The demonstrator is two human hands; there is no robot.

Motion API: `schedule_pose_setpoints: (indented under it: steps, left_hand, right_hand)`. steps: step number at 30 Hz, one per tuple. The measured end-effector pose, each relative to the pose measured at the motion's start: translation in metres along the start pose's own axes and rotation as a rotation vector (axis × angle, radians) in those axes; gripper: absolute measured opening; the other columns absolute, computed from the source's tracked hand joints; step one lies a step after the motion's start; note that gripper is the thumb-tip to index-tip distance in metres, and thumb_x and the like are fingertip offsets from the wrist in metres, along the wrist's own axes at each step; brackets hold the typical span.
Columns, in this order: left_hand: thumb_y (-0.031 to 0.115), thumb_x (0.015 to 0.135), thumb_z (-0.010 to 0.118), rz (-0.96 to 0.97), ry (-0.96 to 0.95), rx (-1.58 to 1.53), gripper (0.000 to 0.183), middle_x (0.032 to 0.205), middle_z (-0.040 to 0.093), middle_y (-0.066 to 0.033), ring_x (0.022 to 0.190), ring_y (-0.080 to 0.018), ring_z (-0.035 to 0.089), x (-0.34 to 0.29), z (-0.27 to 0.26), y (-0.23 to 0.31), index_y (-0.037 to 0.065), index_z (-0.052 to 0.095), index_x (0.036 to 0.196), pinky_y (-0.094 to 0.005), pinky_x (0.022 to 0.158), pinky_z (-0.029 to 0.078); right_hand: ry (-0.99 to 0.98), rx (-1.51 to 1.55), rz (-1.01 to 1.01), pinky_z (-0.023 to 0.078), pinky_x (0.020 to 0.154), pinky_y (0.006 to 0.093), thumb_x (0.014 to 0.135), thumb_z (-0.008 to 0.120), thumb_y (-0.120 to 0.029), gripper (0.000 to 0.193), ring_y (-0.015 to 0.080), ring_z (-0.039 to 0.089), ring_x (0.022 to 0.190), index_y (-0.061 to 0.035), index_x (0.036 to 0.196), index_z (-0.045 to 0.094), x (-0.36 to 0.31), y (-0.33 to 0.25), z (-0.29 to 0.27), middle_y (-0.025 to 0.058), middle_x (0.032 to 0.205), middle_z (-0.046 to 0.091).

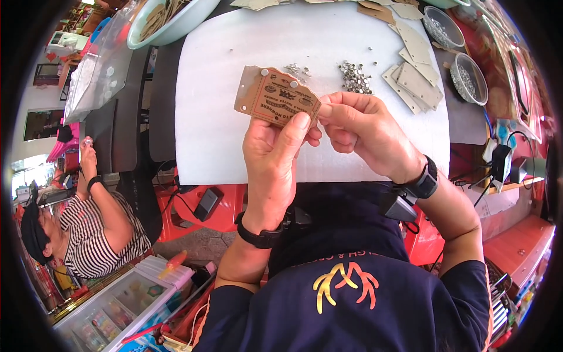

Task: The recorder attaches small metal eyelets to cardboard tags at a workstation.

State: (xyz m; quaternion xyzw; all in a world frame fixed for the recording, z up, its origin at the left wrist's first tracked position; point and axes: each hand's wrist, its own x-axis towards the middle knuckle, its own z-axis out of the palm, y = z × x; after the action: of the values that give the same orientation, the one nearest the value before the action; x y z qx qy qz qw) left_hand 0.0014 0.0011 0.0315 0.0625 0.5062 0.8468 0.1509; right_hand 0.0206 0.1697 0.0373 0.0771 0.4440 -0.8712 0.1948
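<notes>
Lettering (285, 107), dark and upside-down, marks the brown card (275, 94) gripped in the left hand (272, 149); the right hand (365, 130) pinches at its corner, held piece unclear, metal studs (355, 78) lying just beyond.

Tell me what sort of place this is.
Perhaps a small craft workshop: a printed brown card is held over a white sheet that bears flat pale cards and a pile of small metal pieces.
</notes>
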Motion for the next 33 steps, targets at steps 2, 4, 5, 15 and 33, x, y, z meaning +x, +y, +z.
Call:
schedule_pose_setpoints:
  steps: [2,4,5,15,33]
  left_hand:
    - [0.01,0.095,0.061,0.009,-0.011,-0.016,0.022,0.099,0.064,-0.006,0.08,-0.0128,0.058,0.001,-0.003,-0.003,0.002,0.056,0.115,-0.0291,0.072,0.048]
    - [0.008,0.095,0.061,0.018,-0.023,-0.033,0.025,0.1,0.065,-0.0069,0.079,-0.0124,0.06,0.001,-0.003,-0.004,0.001,0.054,0.118,-0.0288,0.072,0.05]
    - [0.008,0.095,0.061,0.031,-0.023,-0.02,0.024,0.1,0.065,-0.0068,0.079,-0.0122,0.06,0.001,-0.002,-0.004,0.001,0.054,0.117,-0.0286,0.071,0.05]
    - [0.008,0.096,0.059,0.134,0.027,0.119,0.023,0.1,0.064,-0.0054,0.08,-0.0113,0.056,0.0,0.006,-0.011,0.002,0.055,0.118,-0.0272,0.072,0.046]
    - [0.004,0.095,0.06,0.188,0.057,0.259,0.026,0.106,0.063,-0.0059,0.087,-0.0091,0.059,0.005,0.009,-0.017,0.001,0.054,0.12,-0.0262,0.075,0.051]
  right_hand:
    - [0.057,-0.143,-0.128,0.041,0.058,0.0205,0.095,0.065,-0.024,0.024,0.0042,0.048,0.064,-0.0009,0.101,0.068,-0.002,0.002,0.002,-0.0008,0.078,0.062]
    - [0.073,-0.148,-0.17,0.044,0.059,0.0215,0.095,0.065,-0.023,0.025,0.0049,0.052,0.065,0.0005,0.103,0.067,-0.002,0.005,0.003,-0.0001,0.078,0.062]
    - [0.09,-0.155,-0.211,0.048,0.059,0.0225,0.095,0.064,-0.021,0.025,0.0057,0.055,0.067,0.0018,0.104,0.067,-0.003,0.006,0.003,0.0007,0.078,0.063]
    - [0.106,-0.114,-0.246,0.054,0.059,0.0253,0.095,0.064,-0.022,0.029,0.0077,0.06,0.069,0.0051,0.105,0.065,-0.003,0.01,0.005,0.0051,0.081,0.065]
    - [0.118,-0.278,-0.258,0.048,0.058,0.0235,0.098,0.062,-0.023,0.024,0.0057,0.055,0.066,0.0009,0.101,0.065,-0.003,0.007,-0.005,0.0001,0.079,0.06]
